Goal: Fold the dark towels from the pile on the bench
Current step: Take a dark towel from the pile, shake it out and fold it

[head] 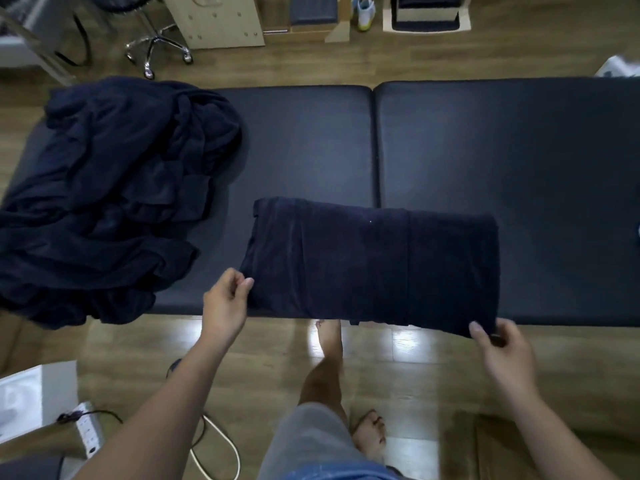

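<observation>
Dim, soft picture overall. Overhead light bounces off the wooden floor point(403, 339) in white glare patches just below the counter point(519, 140) edge, and a faint sheen lies on its padding. The folded towel point(374, 265) and the pile point(104, 202) sink to near-black, folds barely readable. Wide-angle bending curves the edges, and the corners smear.

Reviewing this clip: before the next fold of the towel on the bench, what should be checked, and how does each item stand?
1. Left hand grip on the towel, near left corner: ok, pinched.
2. Right hand grip on the near right corner: ok, pinched.
3. Towel fully on the bench: not ok, near right corner overhangs the edge.
4. Pile apart from towel: ok.
5. Hidden layers aligned: cannot tell.
</observation>
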Action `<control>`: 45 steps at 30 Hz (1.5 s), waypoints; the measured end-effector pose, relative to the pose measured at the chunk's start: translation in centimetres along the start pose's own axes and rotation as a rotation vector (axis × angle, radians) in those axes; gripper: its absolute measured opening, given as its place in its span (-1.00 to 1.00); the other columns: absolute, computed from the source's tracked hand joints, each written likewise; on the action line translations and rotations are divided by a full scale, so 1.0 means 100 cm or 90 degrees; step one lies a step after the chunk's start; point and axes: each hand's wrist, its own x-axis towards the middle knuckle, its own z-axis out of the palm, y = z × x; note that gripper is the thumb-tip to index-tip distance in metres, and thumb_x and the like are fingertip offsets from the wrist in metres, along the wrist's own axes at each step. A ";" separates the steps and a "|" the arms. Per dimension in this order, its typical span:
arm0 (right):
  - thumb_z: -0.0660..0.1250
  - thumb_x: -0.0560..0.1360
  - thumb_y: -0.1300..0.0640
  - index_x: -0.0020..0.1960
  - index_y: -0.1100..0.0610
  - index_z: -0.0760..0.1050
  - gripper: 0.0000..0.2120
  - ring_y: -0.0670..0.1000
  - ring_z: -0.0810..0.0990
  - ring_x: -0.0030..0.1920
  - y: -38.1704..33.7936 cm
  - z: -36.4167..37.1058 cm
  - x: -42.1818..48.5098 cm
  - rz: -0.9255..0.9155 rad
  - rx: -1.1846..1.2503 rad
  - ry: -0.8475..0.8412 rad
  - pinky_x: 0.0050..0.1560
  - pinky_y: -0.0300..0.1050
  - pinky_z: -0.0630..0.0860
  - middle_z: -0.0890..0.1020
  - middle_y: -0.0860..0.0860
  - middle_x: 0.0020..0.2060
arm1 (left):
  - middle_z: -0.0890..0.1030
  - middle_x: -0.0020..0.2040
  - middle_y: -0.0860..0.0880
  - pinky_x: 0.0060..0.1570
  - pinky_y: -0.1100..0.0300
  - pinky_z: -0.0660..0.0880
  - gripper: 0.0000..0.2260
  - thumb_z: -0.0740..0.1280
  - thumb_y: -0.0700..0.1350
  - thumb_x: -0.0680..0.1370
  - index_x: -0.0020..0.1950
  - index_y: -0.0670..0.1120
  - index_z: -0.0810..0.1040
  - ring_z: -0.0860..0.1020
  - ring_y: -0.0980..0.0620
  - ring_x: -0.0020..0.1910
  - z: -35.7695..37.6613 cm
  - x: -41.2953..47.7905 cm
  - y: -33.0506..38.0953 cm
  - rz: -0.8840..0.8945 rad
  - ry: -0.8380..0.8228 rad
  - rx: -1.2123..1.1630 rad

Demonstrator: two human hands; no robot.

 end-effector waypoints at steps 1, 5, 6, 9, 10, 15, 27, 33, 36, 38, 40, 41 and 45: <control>0.37 0.56 0.08 0.00 0.16 0.49 -0.85 0.08 0.55 -0.12 0.000 -0.002 0.000 -0.008 -0.011 -0.017 -0.12 -0.03 0.41 0.60 0.07 -0.13 | 0.46 -0.34 0.00 -0.24 0.11 0.34 -0.76 0.36 -0.12 0.58 -0.22 -0.11 0.39 0.37 0.03 -0.33 -0.003 0.001 0.001 0.009 -0.004 -0.006; 0.38 0.56 0.11 -0.01 0.22 0.51 -0.84 0.12 0.58 -0.10 -0.016 -0.011 0.026 -0.054 -0.011 -0.002 -0.05 -0.01 0.45 0.63 0.06 -0.16 | 0.49 -0.23 0.02 -0.21 0.19 0.36 -0.74 0.53 -0.07 0.45 -0.16 -0.10 0.46 0.43 0.09 -0.26 0.003 -0.005 0.001 0.009 -0.033 -0.003; 0.38 0.56 0.11 -0.02 0.20 0.51 -0.85 0.09 0.57 -0.10 -0.019 -0.012 0.032 -0.063 -0.015 0.001 -0.05 -0.02 0.44 0.62 0.00 -0.17 | 0.47 -0.20 0.00 -0.18 0.18 0.35 -0.74 0.54 -0.07 0.45 -0.18 -0.10 0.46 0.43 0.07 -0.23 0.009 -0.011 -0.003 0.022 -0.010 0.023; 0.41 0.54 0.10 -0.05 0.15 0.52 -0.88 0.08 0.59 -0.09 -0.017 -0.013 0.040 -0.059 -0.049 -0.011 -0.02 0.01 0.48 0.62 -0.06 -0.18 | 0.46 -0.14 -0.06 0.00 0.10 0.40 -0.81 0.47 -0.11 0.52 -0.20 -0.12 0.52 0.47 -0.07 -0.09 0.020 -0.030 -0.011 0.059 0.084 0.086; 0.42 0.53 0.11 -0.06 0.14 0.53 -0.88 0.09 0.60 -0.08 -0.014 -0.015 0.042 -0.057 -0.062 -0.017 0.00 0.04 0.49 0.63 -0.03 -0.18 | 0.45 -0.16 -0.08 0.00 0.09 0.37 -0.82 0.45 -0.14 0.53 -0.22 -0.16 0.53 0.48 -0.13 -0.10 0.017 -0.029 -0.010 0.065 0.125 0.098; 0.46 0.49 0.09 -0.11 0.16 0.53 -0.83 0.14 0.61 -0.13 -0.012 -0.021 0.057 -0.034 -0.097 0.019 0.02 0.13 0.54 0.65 0.06 -0.19 | 0.44 -0.17 -0.14 -0.06 0.11 0.30 -0.79 0.41 -0.23 0.54 -0.26 -0.22 0.46 0.44 -0.12 -0.17 -0.008 0.009 0.004 0.028 0.242 0.096; 0.35 0.52 -0.15 0.01 0.08 0.50 -0.71 0.01 0.53 -0.04 -0.087 -0.005 0.091 -0.031 -0.031 0.026 0.07 -0.03 0.46 0.58 -0.04 -0.07 | 0.61 -0.02 0.02 0.13 0.10 0.44 -0.80 0.34 0.04 0.57 0.09 -0.05 0.58 0.54 0.00 0.01 0.015 0.069 0.062 -0.037 0.000 0.017; 0.29 0.55 -0.07 -0.21 0.15 0.47 -0.69 0.08 0.50 -0.17 -0.091 0.001 0.123 0.040 0.063 0.102 -0.15 -0.02 0.39 0.53 0.00 -0.29 | 0.46 -0.29 -0.01 -0.13 0.15 0.29 -0.75 0.28 -0.05 0.61 -0.22 -0.13 0.41 0.42 -0.03 -0.19 0.029 0.103 0.081 -0.047 0.109 -0.008; 0.35 0.49 -0.03 -0.31 0.09 0.47 -0.72 0.03 0.50 -0.19 -0.085 -0.003 0.122 0.094 0.160 0.120 -0.16 -0.03 0.43 0.54 -0.02 -0.29 | 0.35 -0.36 0.05 -0.17 0.12 0.31 -0.67 0.29 -0.10 0.59 -0.34 -0.05 0.29 0.35 0.03 -0.25 0.019 0.115 0.074 -0.075 0.151 -0.122; 0.37 0.48 -0.01 -0.27 0.07 0.51 -0.79 0.06 0.54 -0.15 -0.087 0.000 0.122 0.138 0.182 0.110 -0.13 0.00 0.49 0.59 0.04 -0.20 | 0.41 -0.32 0.03 -0.12 0.11 0.36 -0.69 0.28 -0.08 0.59 -0.33 -0.05 0.32 0.40 0.00 -0.20 0.019 0.114 0.068 -0.119 0.130 -0.139; 0.38 0.40 -0.08 -0.20 0.09 0.54 -0.77 0.12 0.61 -0.07 -0.091 0.002 0.123 0.166 0.168 0.087 -0.02 0.10 0.57 0.66 0.09 -0.11 | 0.56 -0.16 -0.03 0.05 0.06 0.47 -0.80 0.29 -0.02 0.59 -0.19 -0.08 0.47 0.52 -0.06 -0.07 0.025 0.117 0.066 -0.182 0.072 -0.173; 0.39 0.36 -0.16 -0.18 0.10 0.55 -0.69 0.13 0.63 -0.05 -0.094 0.001 0.126 0.166 0.155 0.073 0.02 0.14 0.58 0.68 0.09 -0.08 | 0.60 -0.07 -0.05 0.12 0.03 0.50 -0.79 0.32 0.03 0.57 -0.11 -0.10 0.52 0.56 -0.07 -0.02 0.027 0.120 0.069 -0.210 0.042 -0.194; 0.36 0.49 -0.13 -0.17 0.11 0.55 -0.70 0.09 0.56 -0.18 -0.110 -0.003 0.137 0.094 0.091 0.060 -0.17 0.04 0.52 0.63 0.08 -0.18 | 0.60 -0.15 -0.01 0.08 0.05 0.55 -0.81 0.43 0.01 0.52 -0.18 -0.08 0.57 0.58 -0.02 -0.09 0.023 0.139 0.092 -0.206 0.018 -0.242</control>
